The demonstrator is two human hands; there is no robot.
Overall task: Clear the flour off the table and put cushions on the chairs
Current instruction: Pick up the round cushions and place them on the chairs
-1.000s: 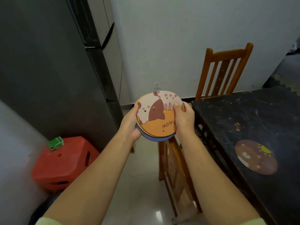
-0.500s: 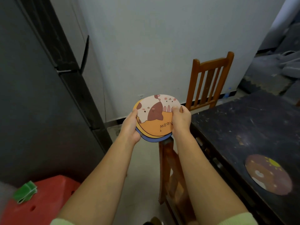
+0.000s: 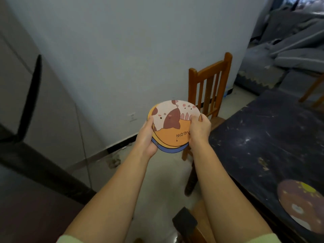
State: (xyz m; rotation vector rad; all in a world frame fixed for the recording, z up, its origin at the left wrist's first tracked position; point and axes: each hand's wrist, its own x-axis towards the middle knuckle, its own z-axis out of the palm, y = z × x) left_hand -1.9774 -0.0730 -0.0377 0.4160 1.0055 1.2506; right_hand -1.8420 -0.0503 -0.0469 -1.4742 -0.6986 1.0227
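Holding a small stack of round cushions [image 3: 172, 127] out front, chest-high, well above the floor and just left of the table [image 3: 273, 141] edge. Left hand [image 3: 146, 137] cups the stack's left rim from below with the thumb on top; right hand [image 3: 199, 129] pinches the right rim, thumb over the cat print, fingers curled under. So both clamped on the stack, nothing loose. Looks like three layers: cat one on top, an orange one peeking out, a blue one at the bottom. Probably best to peel off just the top one with the right while the left keeps the others pinned, otherwise could easily fan out and drop, since they look thin and slippery. Close in, bottom of the shot, a near chair [image 3: 191, 223] sits mostly hidden under the forearms, can't tell if its seat has anything on it. One brown cushion [image 3: 301, 204] already lying on the table, right side, so not on a chair yet. Table still looks streaked with pale smears, maybe the flour, hard to say. Further back, far chair [image 3: 209, 88] stands by the wall [image 3: 122, 50] with its seat tucked near the table corner, seat looks bare from here. Good candidate for the drop: step closer, lay flat, centre on the seat, don't toss.
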